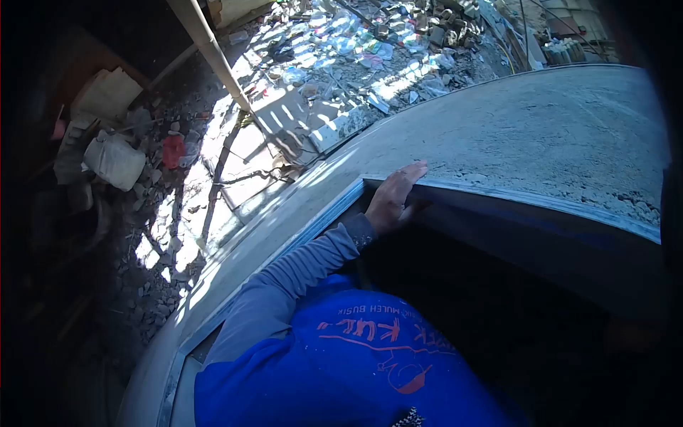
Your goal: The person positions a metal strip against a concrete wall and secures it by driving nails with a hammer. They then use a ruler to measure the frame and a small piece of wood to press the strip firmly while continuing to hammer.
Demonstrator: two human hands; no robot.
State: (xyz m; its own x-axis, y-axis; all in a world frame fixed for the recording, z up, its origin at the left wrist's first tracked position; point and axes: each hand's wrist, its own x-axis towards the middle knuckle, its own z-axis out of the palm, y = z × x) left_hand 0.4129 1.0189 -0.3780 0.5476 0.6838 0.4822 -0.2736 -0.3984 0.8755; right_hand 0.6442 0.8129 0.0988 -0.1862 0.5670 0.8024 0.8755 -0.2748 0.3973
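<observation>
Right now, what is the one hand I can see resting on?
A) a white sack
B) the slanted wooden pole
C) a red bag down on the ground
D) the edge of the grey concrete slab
D: the hand lies with its fingers over the metal-trimmed edge of the rough grey concrete slab, far above the rubble on the ground.

A blue vest [356,370] is worn over a grey long-sleeved shirt. The grey sleeve [299,274] is ribbed, and a darker knitted cuff is seen at the wrist. Orange-red lettering and a line drawing are printed on the blue cloth, with a small line of pale text above them
</observation>
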